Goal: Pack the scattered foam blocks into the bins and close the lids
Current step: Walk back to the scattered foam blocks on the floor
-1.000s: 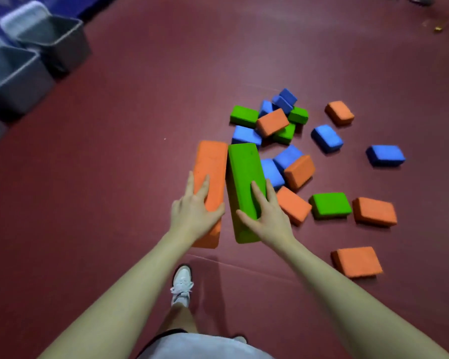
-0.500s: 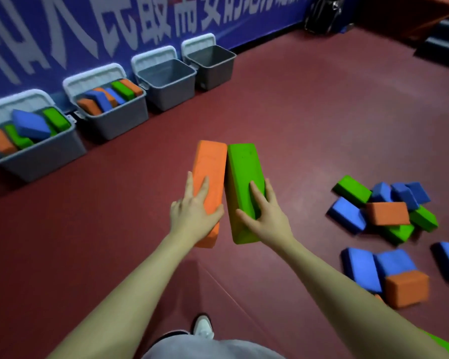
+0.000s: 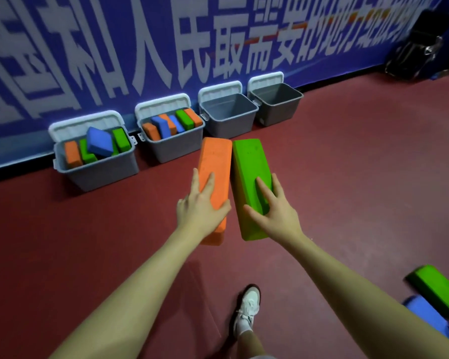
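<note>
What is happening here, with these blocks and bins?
A person carries two foam blocks toward four open bins by the wall. The left hand grips an orange block, the right hand a green block. Two bins hold blocks; two are empty. All lids are up.

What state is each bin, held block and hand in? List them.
Far-left bin: lid open, holds blocks.
Second bin: lid open, holds blocks.
Third bin: lid open, empty.
Far-right bin: lid open, empty.
Orange block: gripped by left hand.
Green block: gripped by right hand.
</note>
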`<state>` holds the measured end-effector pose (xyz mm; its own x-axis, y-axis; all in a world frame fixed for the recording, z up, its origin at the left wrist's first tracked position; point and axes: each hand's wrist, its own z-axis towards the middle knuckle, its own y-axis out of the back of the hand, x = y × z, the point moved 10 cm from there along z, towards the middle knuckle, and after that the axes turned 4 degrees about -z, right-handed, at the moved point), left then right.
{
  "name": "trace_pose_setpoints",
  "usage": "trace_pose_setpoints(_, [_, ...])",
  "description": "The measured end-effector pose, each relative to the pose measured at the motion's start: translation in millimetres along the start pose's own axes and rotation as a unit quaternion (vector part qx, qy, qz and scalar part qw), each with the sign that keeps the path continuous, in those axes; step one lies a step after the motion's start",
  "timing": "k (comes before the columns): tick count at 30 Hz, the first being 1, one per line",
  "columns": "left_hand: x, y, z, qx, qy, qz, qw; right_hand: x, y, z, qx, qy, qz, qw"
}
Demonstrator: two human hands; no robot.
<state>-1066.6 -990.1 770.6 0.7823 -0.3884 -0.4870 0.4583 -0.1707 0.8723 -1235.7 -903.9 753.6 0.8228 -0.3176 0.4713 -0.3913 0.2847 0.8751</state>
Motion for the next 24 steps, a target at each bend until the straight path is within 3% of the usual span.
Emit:
trace_pose_setpoints(13, [-47.2,13.9,253.6,-0.059,0.077,0.008,0.995,-31.4,41.0,296.5,0.029,0.098,-0.009,0.995])
trace_pose_setpoints(24, [-16.7,2.0,471.2,-0.083,0.108,-0.012,0.991,-42.2,7.4,528.6,0.031,0.122,-0.014,0.992])
